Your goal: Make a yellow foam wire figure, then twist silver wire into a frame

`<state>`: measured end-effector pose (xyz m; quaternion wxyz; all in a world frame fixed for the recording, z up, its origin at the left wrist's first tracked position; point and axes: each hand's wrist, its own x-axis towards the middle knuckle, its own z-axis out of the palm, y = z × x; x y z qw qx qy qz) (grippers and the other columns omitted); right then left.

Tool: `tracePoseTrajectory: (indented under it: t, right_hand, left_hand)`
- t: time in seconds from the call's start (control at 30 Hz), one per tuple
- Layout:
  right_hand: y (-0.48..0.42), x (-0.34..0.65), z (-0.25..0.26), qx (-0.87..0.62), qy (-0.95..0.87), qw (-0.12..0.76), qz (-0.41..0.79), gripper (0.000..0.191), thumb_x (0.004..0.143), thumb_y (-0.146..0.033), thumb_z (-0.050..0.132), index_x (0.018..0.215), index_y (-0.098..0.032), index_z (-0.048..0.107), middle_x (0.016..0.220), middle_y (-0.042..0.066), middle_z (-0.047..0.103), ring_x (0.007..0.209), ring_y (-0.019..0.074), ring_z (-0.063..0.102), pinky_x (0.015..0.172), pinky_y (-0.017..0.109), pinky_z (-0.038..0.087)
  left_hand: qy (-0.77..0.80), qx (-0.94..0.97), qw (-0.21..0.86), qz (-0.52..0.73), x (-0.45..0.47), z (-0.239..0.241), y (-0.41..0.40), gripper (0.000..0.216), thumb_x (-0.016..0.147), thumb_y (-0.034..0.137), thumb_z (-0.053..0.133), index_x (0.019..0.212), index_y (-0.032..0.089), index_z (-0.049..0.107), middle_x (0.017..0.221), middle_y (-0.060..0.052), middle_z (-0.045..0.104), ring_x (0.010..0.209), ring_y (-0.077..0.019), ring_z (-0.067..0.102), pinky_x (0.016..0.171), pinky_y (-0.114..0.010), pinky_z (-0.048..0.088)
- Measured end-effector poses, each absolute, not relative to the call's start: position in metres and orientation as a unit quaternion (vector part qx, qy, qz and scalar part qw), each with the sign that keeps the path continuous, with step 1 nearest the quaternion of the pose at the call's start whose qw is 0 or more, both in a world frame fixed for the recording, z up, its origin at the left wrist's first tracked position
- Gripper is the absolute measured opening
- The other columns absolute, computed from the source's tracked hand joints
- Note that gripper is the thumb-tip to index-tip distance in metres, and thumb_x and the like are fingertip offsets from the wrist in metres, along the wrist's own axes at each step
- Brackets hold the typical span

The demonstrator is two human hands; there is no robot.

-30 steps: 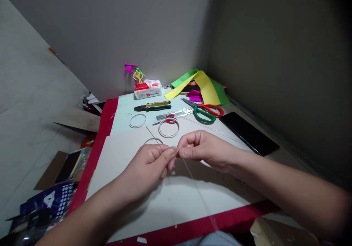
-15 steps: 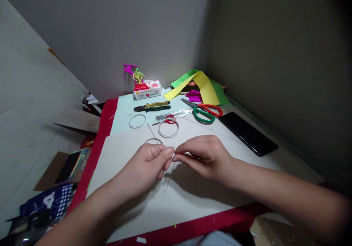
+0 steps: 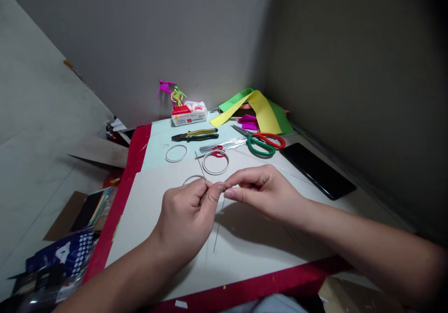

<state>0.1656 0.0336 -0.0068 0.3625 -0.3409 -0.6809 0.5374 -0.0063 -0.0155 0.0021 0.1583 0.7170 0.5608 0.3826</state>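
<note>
My left hand (image 3: 191, 215) is closed on a thin wire (image 3: 200, 164); one end sticks up past its fingers. Thumb and forefinger of my right hand (image 3: 264, 189) pinch at the same spot, fingertips touching those of the left. A second length of thin wire (image 3: 217, 231) slants down below the fingertips; whether both lengths are one piece is hidden by the fingers. Just beyond the hands lie a white ring (image 3: 215, 173) and another ring (image 3: 176, 160), with a third ring (image 3: 192, 178) partly hidden behind my left hand.
Pliers (image 3: 196, 136), a bundle of straight wires (image 3: 224, 144) and scissors with red and green handles (image 3: 261, 145) lie farther back. A black phone (image 3: 318, 170) is at right. A small box (image 3: 189, 116) and coloured paper strips (image 3: 262, 110) stand near the wall (image 3: 210, 32).
My left hand has turned, knuckles rolling upward, and the wire's upper end has shifted right and stands steeper. The right hand has risen slightly, its fingers still pinched at the left fingertips.
</note>
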Motion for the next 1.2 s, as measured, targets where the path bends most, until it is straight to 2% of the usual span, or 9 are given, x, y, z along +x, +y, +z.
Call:
tracePoseTrajectory:
  t: [0.17, 0.3, 0.4, 0.67, 0.83, 1.0, 1.07, 1.13, 1.2]
  right_hand:
    - [0.035, 0.165, -0.008, -0.340, -0.705, 0.352, 0.513, 0.017, 0.079, -0.028, 0.066, 0.081, -0.012, 0.073, 0.066, 0.003, 0.065, 0.057, 0.0109, 0.050, 0.052, 0.023, 0.037]
    - [0.039, 0.164, -0.009, -0.304, -0.740, 0.376, 0.467, 0.013, 0.078, -0.024, 0.068, 0.080, -0.012, 0.074, 0.071, 0.004, 0.066, 0.063, 0.0119, 0.055, 0.057, 0.023, 0.042]
    - [0.040, 0.164, -0.009, -0.294, -0.750, 0.366, 0.466, 0.009, 0.077, -0.022, 0.070, 0.078, -0.014, 0.073, 0.072, 0.004, 0.065, 0.066, 0.0124, 0.057, 0.061, 0.024, 0.044]
    - [0.037, 0.164, -0.007, -0.315, -0.738, 0.375, 0.465, 0.015, 0.077, -0.029, 0.071, 0.075, -0.014, 0.073, 0.067, 0.003, 0.067, 0.059, 0.0115, 0.057, 0.052, 0.022, 0.042]
    - [0.035, 0.169, -0.001, -0.247, -0.838, 0.381, 0.301, 0.010, 0.084, -0.020, 0.063, 0.078, -0.016, 0.071, 0.060, 0.000, 0.060, 0.055, 0.0091, 0.053, 0.051, 0.021, 0.037]
    - [0.025, 0.173, -0.011, -0.231, -0.892, 0.387, 0.036, 0.015, 0.087, -0.015, 0.054, 0.083, -0.018, 0.069, 0.055, -0.001, 0.049, 0.051, 0.0113, 0.040, 0.050, 0.029, 0.024]
    - [0.023, 0.172, -0.015, -0.230, -0.881, 0.412, -0.034, 0.016, 0.087, -0.015, 0.054, 0.085, -0.019, 0.069, 0.054, -0.001, 0.048, 0.051, 0.0121, 0.037, 0.051, 0.031, 0.022]
    - [0.022, 0.169, -0.015, -0.244, -0.870, 0.429, 0.018, 0.015, 0.087, -0.016, 0.054, 0.086, -0.019, 0.069, 0.055, -0.001, 0.049, 0.052, 0.0115, 0.038, 0.051, 0.029, 0.024]
    - [0.025, 0.167, -0.010, -0.290, -0.846, 0.404, 0.192, 0.014, 0.086, -0.020, 0.057, 0.080, -0.018, 0.069, 0.057, -0.001, 0.050, 0.052, 0.0101, 0.040, 0.050, 0.026, 0.028]
  left_hand:
    - [0.581, 0.695, 0.238, 0.351, -0.006, 0.010, -0.013, 0.036, 0.089, 0.033, 0.049, 0.058, 0.016, 0.057, 0.054, 0.001, 0.056, 0.054, -0.0114, 0.050, 0.052, -0.023, 0.037]
    - [0.600, 0.657, 0.327, 0.318, -0.008, 0.014, -0.010, 0.039, 0.088, 0.038, 0.047, 0.054, 0.018, 0.047, 0.053, 0.002, 0.046, 0.053, -0.0114, 0.043, 0.051, -0.024, 0.034]
    - [0.608, 0.641, 0.356, 0.304, -0.009, 0.016, -0.008, 0.040, 0.087, 0.040, 0.046, 0.053, 0.019, 0.043, 0.052, 0.004, 0.039, 0.052, -0.0109, 0.037, 0.050, -0.024, 0.030]
    - [0.577, 0.619, 0.444, 0.293, -0.008, 0.020, -0.006, 0.039, 0.088, 0.037, 0.046, 0.053, 0.019, 0.041, 0.052, 0.005, 0.037, 0.052, -0.0099, 0.033, 0.051, -0.024, 0.029]
    - [0.557, 0.618, 0.481, 0.276, -0.009, 0.022, -0.007, 0.040, 0.089, 0.036, 0.045, 0.054, 0.019, 0.039, 0.050, 0.006, 0.033, 0.050, -0.0091, 0.029, 0.049, -0.023, 0.025]
    - [0.543, 0.617, 0.498, 0.274, -0.010, 0.025, -0.007, 0.040, 0.090, 0.036, 0.045, 0.054, 0.019, 0.040, 0.050, 0.006, 0.034, 0.048, -0.0086, 0.029, 0.048, -0.023, 0.025]
    - [0.547, 0.622, 0.485, 0.281, -0.009, 0.027, -0.008, 0.040, 0.089, 0.035, 0.046, 0.053, 0.018, 0.041, 0.050, 0.006, 0.036, 0.048, -0.0085, 0.030, 0.048, -0.022, 0.026]
    - [0.561, 0.622, 0.460, 0.294, -0.009, 0.028, -0.009, 0.038, 0.089, 0.034, 0.046, 0.054, 0.018, 0.043, 0.050, 0.005, 0.038, 0.048, -0.0087, 0.032, 0.048, -0.022, 0.028]
    - [0.573, 0.620, 0.441, 0.305, -0.009, 0.029, -0.011, 0.037, 0.088, 0.034, 0.046, 0.054, 0.018, 0.046, 0.050, 0.005, 0.038, 0.047, -0.0089, 0.033, 0.048, -0.023, 0.028]
